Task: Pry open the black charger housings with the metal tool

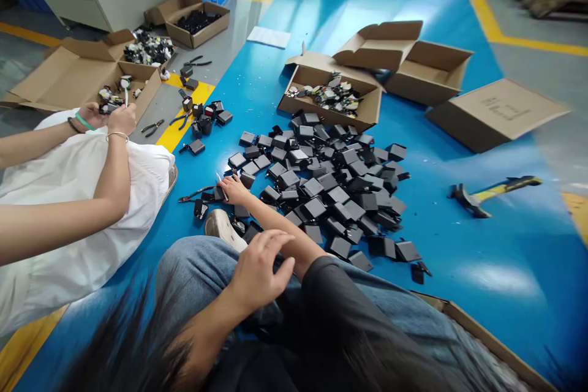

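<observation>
Black and squarish, one block [217, 194] lay on the blue floor [436, 239] at the right fingertips, on the side towards the yellow line [172, 130]; its long axis could not be told. The right hand [235, 188], much the nearer, reached across with fingers close together around or beside a slim pale thing [225, 193]; the grip could not be told. The left hand [263, 268] hung half curled, thumb apart, nothing visible in it. Pliers [201, 191] pointed away from the block. Beyond the heap [337, 195], one box [373, 109] held mixed parts [337, 95], another [212, 32] black pieces [198, 21]
</observation>
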Demonstrator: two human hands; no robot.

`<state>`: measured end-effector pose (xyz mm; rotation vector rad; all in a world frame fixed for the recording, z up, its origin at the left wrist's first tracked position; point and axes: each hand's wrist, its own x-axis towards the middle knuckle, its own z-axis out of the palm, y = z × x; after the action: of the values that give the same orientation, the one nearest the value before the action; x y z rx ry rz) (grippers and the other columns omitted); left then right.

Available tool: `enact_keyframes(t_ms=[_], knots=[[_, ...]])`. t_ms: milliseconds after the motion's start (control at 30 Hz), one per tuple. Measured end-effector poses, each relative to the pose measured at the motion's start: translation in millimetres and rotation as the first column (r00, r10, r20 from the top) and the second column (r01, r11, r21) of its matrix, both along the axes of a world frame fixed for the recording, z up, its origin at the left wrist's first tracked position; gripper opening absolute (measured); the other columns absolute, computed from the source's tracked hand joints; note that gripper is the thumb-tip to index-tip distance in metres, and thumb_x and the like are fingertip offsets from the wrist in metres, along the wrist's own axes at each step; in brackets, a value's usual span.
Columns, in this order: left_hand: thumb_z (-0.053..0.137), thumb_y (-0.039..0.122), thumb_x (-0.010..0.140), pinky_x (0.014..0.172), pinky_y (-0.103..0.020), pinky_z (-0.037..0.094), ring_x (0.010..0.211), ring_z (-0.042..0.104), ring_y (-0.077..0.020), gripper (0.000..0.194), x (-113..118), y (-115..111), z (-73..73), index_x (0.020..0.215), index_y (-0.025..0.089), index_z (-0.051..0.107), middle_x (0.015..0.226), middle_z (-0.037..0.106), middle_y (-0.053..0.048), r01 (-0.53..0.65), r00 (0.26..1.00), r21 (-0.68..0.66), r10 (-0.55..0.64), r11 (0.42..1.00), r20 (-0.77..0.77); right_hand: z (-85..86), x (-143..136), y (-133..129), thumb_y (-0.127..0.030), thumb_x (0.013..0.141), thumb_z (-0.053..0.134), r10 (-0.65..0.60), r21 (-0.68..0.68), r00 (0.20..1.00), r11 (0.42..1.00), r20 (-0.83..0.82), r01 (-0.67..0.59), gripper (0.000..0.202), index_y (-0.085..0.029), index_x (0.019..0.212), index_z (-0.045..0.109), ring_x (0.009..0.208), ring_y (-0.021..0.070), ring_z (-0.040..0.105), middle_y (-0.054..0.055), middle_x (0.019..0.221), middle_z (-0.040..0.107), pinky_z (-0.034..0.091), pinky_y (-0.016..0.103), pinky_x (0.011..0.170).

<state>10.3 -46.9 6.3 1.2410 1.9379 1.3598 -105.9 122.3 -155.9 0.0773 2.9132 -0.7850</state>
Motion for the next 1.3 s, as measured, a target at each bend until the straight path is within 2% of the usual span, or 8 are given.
enact_keyframes(t_ms=[167, 300, 467, 600, 767, 933, 1067, 1300], knots=[[0.056, 0.018, 0.088, 0.101, -0.042, 0.051, 0.111, 0.063, -0.0229, 0.021, -11.6, 0.5, -6.6, 0.107, 0.023, 0.063, 0.116, 0.069, -0.006, -0.092, 0.996, -0.045, 0.092, 0.995, 0.002, 38.4, 33.2, 13.7, -0.038, 0.094, 0.064, -0.114, -0.041, 0.985, 0.993, -0.130, 0.110, 0.042, -0.017, 0.129, 0.056, 0.121, 0.0275, 0.057, 0.011, 0.133, 0.057, 0.048, 0.052, 0.103], [0.055, 0.020, 0.088, 0.095, -0.045, 0.051, 0.103, 0.062, -0.0251, 0.010, -18.6, 0.3, -10.4, 0.095, 0.021, 0.062, 0.103, 0.068, -0.008, -0.181, 0.983, -0.093, 0.183, 0.979, 0.008, 95.8, 95.7, 31.8, -0.037, 0.083, 0.074, -0.171, -0.137, 0.956, 0.980, -0.238, 0.141, 0.059, -0.015, 0.131, 0.048, 0.120, 0.0286, 0.058, 0.015, 0.129, 0.059, 0.050, 0.043, 0.101], [0.062, 0.038, 0.088, 0.090, -0.043, 0.056, 0.105, 0.065, -0.0262, 0.041, -10.6, -2.0, -7.3, 0.124, 0.019, 0.056, 0.120, 0.066, -0.012, -0.141, 0.985, -0.113, 0.151, 0.984, 0.085, 158.3, 189.6, 17.0, -0.048, 0.086, 0.069, -0.240, -0.219, 0.895, 0.962, -0.376, 0.166, 0.059, -0.021, 0.130, 0.042, 0.110, 0.0292, 0.064, 0.013, 0.119, 0.060, 0.055, 0.046, 0.093], [0.067, 0.050, 0.084, 0.079, -0.033, 0.059, 0.107, 0.066, -0.0247, 0.060, 6.3, -0.9, -2.0, 0.134, 0.021, 0.051, 0.125, 0.065, -0.011, 0.014, 0.935, -0.065, 0.010, 0.998, 0.355, 158.1, 230.8, -13.8, -0.044, 0.087, 0.069, -0.362, -0.254, 0.793, 0.929, -0.490, 0.268, 0.054, -0.023, 0.129, 0.044, 0.101, 0.0270, 0.064, 0.011, 0.113, 0.058, 0.058, 0.044, 0.088], [0.065, 0.044, 0.087, 0.080, -0.033, 0.058, 0.093, 0.070, -0.0232, 0.036, 12.7, 1.9, -8.3, 0.111, 0.017, 0.066, 0.103, 0.074, -0.008, -0.141, 0.888, -0.032, 0.140, 0.990, 0.438, 149.9, 237.8, -35.3, -0.038, 0.089, 0.066, -0.423, -0.373, 0.758, 0.893, -0.497, 0.253, 0.054, -0.024, 0.135, 0.043, 0.111, 0.0295, 0.062, 0.013, 0.121, 0.057, 0.059, 0.048, 0.093], [0.071, 0.042, 0.083, 0.092, -0.035, 0.057, 0.108, 0.069, -0.0232, 0.050, 2.3, -4.1, -9.0, 0.126, 0.021, 0.058, 0.120, 0.071, -0.008, -0.216, 0.845, 0.007, 0.184, 0.976, 0.502, 174.0, 242.6, -36.2, -0.034, 0.093, 0.064, -0.453, -0.631, 0.811, 0.763, -0.370, 0.139, 0.038, -0.026, 0.128, 0.052, 0.114, 0.0245, 0.064, 0.010, 0.123, 0.060, 0.060, 0.043, 0.096], [0.076, 0.032, 0.082, 0.100, -0.036, 0.054, 0.117, 0.065, -0.0234, 0.041, -5.6, -8.4, 1.9, 0.120, 0.024, 0.064, 0.125, 0.068, -0.007, -0.133, 0.923, 0.151, 0.067, 0.980, 0.379, 185.0, 248.4, -38.7, -0.031, 0.094, 0.061, -0.484, -0.669, 0.800, 0.729, -0.354, 0.144, 0.034, -0.026, 0.127, 0.053, 0.110, 0.0223, 0.065, 0.009, 0.120, 0.062, 0.062, 0.040, 0.091], [0.077, 0.023, 0.081, 0.105, -0.036, 0.051, 0.127, 0.059, -0.0232, 0.044, -8.1, -12.4, 8.6, 0.122, 0.026, 0.063, 0.135, 0.063, -0.008, -0.035, 0.972, 0.249, -0.026, 0.968, 0.235, 191.7, 252.1, -39.6, -0.026, 0.094, 0.061, -0.458, -0.627, 0.792, 0.769, -0.404, 0.125, 0.033, -0.027, 0.127, 0.054, 0.108, 0.0211, 0.065, 0.008, 0.115, 0.063, 0.062, 0.036, 0.087]])
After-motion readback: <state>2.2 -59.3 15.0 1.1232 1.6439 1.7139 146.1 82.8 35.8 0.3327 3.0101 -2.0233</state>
